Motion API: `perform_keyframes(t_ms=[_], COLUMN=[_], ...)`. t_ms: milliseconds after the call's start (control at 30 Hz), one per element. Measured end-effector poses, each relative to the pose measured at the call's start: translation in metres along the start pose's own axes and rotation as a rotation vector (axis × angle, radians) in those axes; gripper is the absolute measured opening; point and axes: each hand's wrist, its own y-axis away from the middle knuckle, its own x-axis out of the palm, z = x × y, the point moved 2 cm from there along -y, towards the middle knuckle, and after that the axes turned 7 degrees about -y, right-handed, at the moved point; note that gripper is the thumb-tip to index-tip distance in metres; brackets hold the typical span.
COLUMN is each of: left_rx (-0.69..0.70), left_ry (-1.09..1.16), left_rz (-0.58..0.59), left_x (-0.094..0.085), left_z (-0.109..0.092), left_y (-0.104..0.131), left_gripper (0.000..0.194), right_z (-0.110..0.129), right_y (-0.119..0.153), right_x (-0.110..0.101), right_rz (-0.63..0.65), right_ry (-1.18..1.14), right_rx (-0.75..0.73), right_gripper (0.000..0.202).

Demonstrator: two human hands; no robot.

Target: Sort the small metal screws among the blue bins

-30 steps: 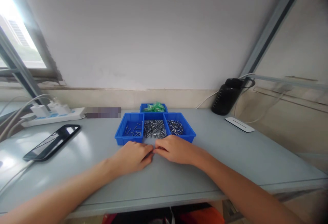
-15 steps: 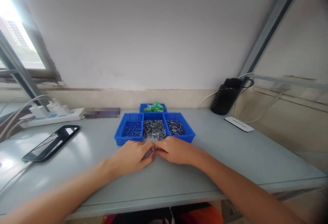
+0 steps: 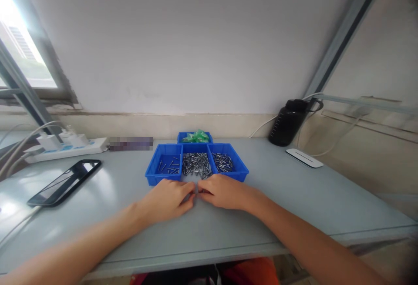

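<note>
My left hand (image 3: 171, 199) and my right hand (image 3: 222, 192) meet fingertip to fingertip just in front of the blue bins. Both are closed in a pinch, and whatever lies between the fingers is too small to make out. The left blue bin (image 3: 153, 168) holds a few loose screws (image 3: 173, 163). A dense heap of metal screws (image 3: 197, 163) fills the middle bin (image 3: 195, 148). More metal pieces (image 3: 224, 162) lie in the right bin (image 3: 240, 166). Behind them, a small blue bin (image 3: 180, 137) contains green plastic packaging (image 3: 197, 136).
On the grey table (image 3: 130, 241), a phone (image 3: 65, 183) and a power strip (image 3: 94, 146) with plugs lie at the left. A black bottle (image 3: 286, 122) leans at the back right, near a flat white device (image 3: 303, 158).
My fingertips have shifted slightly, and the small metal bit seen between them before is now hardly visible. The bins have stayed in place.
</note>
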Motion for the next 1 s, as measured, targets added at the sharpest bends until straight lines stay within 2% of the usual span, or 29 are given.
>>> perform_keyframes(t_ms=[667, 1000], left_rx=[-0.014, -0.031], left_ry=[-0.063, -0.072], left_rz=[0.054, 0.032], left_x=[0.0072, 0.0004], left_z=[-0.0001, -0.0007], left_y=[-0.0001, -0.0006], left_gripper=[0.016, 0.01], right_z=[0.0082, 0.0066], right_y=[0.0017, 0.0017], right_x=[-0.0052, -0.0054], right_rz=[-0.092, -0.082], right_ry=[-0.004, 0.002], right_rx=[-0.067, -0.06], right_gripper=[0.02, 0.019])
